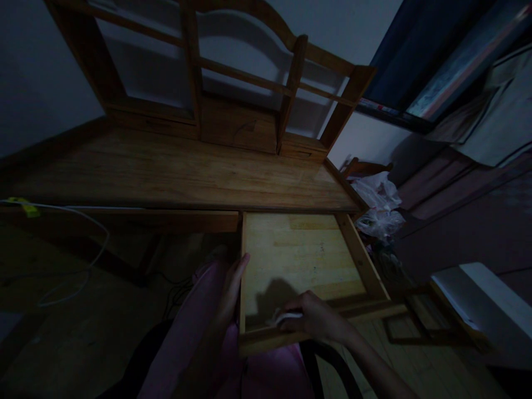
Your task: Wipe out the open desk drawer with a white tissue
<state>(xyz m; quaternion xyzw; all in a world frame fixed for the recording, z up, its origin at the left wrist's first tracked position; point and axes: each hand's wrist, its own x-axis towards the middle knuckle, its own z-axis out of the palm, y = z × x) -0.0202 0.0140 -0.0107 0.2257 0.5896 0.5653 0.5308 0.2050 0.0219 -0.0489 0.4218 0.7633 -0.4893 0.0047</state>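
A wooden drawer (299,249) with a pale bottom is pulled out from the right part of the desk. My left hand (235,280) grips the drawer's left side wall, fingertips over its top edge; its lower fingers are hidden. Inside the drawer, near the front left corner, my right hand (310,315) is closed on a white cloth (287,317), which looks crumpled and may be a wipe. The cloth lies low by the front panel. Small dark marks show on the drawer bottom.
Behind the drawer is the desktop (199,172) with a wooden shelf unit (241,124). A white cable (102,227) hangs at the left. Plastic bags (378,202) stand right of the desk, and a wooden stool (428,327) holds a white box (486,305).
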